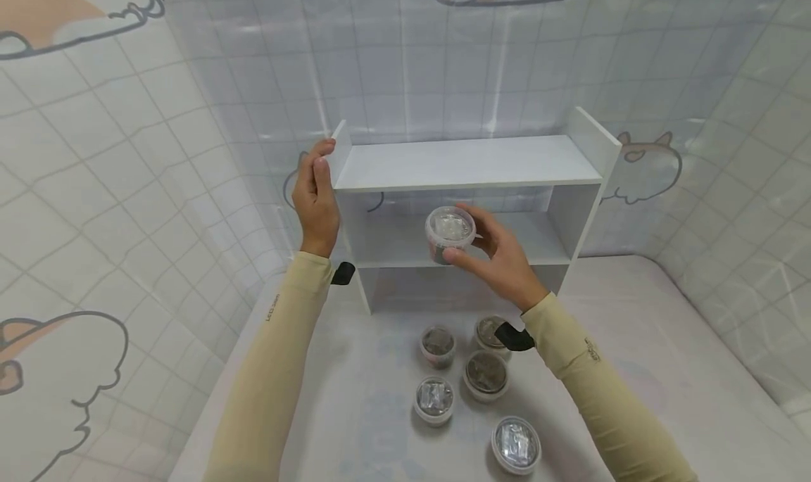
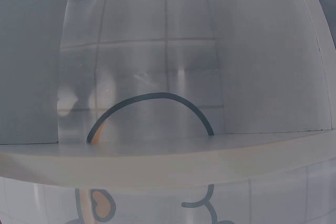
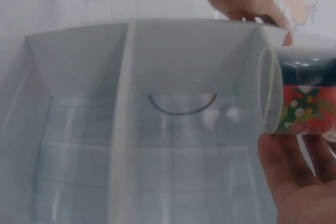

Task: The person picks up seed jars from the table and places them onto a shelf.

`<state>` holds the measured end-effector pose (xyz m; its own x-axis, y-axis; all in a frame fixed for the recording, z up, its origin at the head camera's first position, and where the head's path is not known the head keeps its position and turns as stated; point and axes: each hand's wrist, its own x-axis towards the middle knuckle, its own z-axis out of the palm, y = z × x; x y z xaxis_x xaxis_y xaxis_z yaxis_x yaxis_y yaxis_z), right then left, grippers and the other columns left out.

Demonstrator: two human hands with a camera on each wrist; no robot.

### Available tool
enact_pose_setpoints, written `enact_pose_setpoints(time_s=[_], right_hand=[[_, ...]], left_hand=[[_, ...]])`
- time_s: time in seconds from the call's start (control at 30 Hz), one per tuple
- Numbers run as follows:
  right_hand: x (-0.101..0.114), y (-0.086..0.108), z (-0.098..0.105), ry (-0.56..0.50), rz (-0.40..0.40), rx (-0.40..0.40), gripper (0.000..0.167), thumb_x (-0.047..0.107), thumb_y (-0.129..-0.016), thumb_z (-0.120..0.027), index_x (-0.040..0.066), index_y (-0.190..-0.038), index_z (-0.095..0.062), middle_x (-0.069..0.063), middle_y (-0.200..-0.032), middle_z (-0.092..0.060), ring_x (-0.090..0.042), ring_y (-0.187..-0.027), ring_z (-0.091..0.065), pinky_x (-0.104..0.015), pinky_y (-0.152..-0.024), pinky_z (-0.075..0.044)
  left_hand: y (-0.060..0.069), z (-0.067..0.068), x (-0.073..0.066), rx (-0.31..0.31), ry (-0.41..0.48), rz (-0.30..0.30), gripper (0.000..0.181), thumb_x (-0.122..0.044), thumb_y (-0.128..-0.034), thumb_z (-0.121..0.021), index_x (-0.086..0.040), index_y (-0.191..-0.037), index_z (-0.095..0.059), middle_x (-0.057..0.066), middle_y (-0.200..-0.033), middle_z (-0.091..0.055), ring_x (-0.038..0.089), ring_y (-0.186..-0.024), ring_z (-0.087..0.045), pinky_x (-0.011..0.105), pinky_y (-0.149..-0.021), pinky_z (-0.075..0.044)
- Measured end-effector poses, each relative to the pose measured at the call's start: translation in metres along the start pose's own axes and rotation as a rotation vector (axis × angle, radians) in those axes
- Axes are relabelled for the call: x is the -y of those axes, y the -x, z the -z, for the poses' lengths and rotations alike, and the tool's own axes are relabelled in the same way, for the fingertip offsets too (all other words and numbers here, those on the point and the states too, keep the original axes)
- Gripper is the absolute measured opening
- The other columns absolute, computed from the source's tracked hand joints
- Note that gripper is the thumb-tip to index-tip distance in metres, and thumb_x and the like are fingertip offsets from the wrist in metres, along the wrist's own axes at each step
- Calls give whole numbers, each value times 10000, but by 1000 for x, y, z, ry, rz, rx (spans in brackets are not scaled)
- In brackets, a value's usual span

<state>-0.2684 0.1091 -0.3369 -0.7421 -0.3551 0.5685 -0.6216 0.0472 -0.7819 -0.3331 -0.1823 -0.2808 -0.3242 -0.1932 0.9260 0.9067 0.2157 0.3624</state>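
Note:
A white shelf unit (image 1: 469, 164) stands at the centre of the head view. The left hand (image 1: 318, 204) rests against its left side panel near the top, fingers fairly straight. In front of the middle level the right hand (image 1: 500, 257) grips a clear lidded tub (image 1: 450, 227) between thumb and fingers. That tub (image 3: 307, 90) shows a red and green patterned side in the right wrist view, with the right hand (image 3: 304, 182) beneath it. The left wrist view shows the shelf's board edge (image 2: 157, 169), with no hand visible.
Several lidded tubs stand on the table in front of the shelf, among them one at the left (image 1: 438, 346), one in the middle (image 1: 486, 375) and one nearest the front (image 1: 516, 445). Tiled-pattern sheeting (image 1: 158, 151) with cartoon animals surrounds the table (image 1: 633, 313).

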Motion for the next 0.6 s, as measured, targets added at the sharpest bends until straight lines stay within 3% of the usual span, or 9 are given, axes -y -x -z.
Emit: enact_pose_setpoints(time_s=[0.23,0.4,0.6], right_hand=[[17,-23,-2,12,74,15,724,90,-907,-779,156,-1535,-424,-59,-1388,-554,-191,-1262,-539,-387,-1045,-484],[29,-44,-1,37,98,30,722,18,-907,-757,92,-1534,-409,-94,-1388,-545,-197,-1261,-547,-384,-1039,-491],[64,-60,-4,58,91,23,668,-36,-909,-726,-16,-1499,-413,-192,-1361,-538,-276,-1223,-570,-429,-1029,-503]], left_hand=[[1,0,0,7,12,-10,288,97,-1057,-362,185,-1243,-564,329,-1294,-580,364,-1316,-519,458,-1159,-374],[1,0,1,0,18,-15,288,105,-1053,-361,190,-1237,-566,335,-1290,-581,387,-1311,-514,461,-1159,-373],[1,-1,-1,-7,10,-21,276,115,-1048,-369,196,-1221,-568,341,-1277,-586,373,-1304,-525,465,-1153,-381]])
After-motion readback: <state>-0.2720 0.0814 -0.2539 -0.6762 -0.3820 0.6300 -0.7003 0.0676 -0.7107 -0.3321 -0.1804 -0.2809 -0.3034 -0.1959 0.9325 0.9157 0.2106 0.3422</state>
